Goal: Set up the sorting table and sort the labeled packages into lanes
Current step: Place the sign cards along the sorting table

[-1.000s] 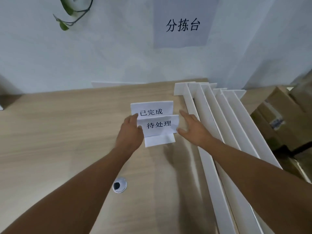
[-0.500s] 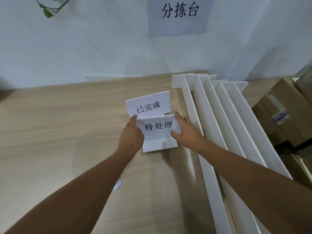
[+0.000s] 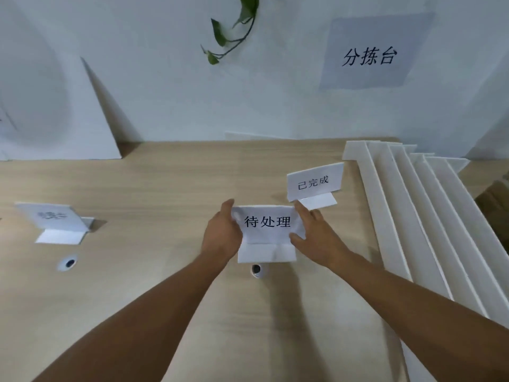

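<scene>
Pale wood counter below me, both my hands on the 待处理 sign

A round cable hole sits just in front of the sign's folded white foot; my left hand curls its fingers round the card's left edge and my right hand pinches the right edge between thumb and fingers, though I cannot tell whether the foot touches the counter. Just beyond my right fingertips stands the 已完成 sign, tilted back on its own foot. Far left stands a third sign, its print blurred. A stack of long white dividers lies along the right side, and the wall notice 分拣台 hangs behind
</scene>
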{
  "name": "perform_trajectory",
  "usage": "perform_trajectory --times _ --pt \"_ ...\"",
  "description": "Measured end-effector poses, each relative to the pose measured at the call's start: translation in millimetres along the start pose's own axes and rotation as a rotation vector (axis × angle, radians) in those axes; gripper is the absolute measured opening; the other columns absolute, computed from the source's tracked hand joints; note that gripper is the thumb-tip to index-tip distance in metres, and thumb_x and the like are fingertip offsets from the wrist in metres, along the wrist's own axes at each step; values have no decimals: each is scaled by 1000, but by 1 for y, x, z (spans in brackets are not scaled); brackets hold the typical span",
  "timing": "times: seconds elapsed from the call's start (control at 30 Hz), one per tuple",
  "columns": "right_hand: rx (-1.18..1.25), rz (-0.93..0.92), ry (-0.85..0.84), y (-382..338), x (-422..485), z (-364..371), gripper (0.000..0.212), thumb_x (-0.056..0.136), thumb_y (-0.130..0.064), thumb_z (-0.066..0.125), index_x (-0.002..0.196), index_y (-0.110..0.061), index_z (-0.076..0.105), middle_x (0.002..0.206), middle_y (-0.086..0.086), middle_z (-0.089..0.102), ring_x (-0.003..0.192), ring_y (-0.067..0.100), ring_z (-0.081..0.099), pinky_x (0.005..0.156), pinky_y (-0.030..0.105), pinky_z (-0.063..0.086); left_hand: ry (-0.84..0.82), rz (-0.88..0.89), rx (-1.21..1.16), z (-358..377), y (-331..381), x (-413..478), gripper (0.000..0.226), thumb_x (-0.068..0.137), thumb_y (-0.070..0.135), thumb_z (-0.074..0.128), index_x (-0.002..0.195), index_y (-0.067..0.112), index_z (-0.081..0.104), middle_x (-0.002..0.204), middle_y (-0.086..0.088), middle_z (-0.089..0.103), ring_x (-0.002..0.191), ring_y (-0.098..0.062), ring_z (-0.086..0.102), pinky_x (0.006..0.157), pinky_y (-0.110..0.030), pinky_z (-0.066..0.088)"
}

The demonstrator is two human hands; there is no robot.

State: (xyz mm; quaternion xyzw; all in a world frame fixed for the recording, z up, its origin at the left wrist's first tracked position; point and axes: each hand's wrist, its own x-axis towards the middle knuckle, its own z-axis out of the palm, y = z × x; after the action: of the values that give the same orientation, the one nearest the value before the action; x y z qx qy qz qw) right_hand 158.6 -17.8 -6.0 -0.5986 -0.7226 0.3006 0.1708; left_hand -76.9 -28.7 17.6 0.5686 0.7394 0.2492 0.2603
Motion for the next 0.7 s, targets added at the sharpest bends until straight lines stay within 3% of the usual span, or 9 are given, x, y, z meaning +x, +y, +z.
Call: perform_trajectory --times 0.2,0.4,0.47,0.7 --pt "-29 -98 -78 -86 25 70 85 97 -33 60 162 -30 6 136 6 39 95 18 51 83 34 47 46 -64 -44 -86 -78 -1 61 98 9 38 155 27 32 123 -13 61 98 -28 57 79 -36 46" --pt "-89 -103 -118 -144 62 123 87 97 -33 60 162 -29 2 140 8 39 114 26 53 91 36 46 62 -69 -34 -126 -152 39 61 98 7 38 156 25 31 123 -17 61 97 -30 58 79 -36 44" --pt "-102 -67 -114 -157 76 136 87 97 -33 60 162 -29 3 140 8 39 112 26 55 91 37 48 57 -56 -41 -130 -170 56 60 98 6 40 155 24 32 124 -19 62 94 -29 57 77 -34 42" --pt "-128 38 -93 -166 117 170 89 96 -29 61 162 -25 3 142 11 37 112 30 55 90 41 50 4 13 -94 -121 -208 111 63 98 4 48 155 23 33 138 -17 58 123 -36 57 87 -32 41"
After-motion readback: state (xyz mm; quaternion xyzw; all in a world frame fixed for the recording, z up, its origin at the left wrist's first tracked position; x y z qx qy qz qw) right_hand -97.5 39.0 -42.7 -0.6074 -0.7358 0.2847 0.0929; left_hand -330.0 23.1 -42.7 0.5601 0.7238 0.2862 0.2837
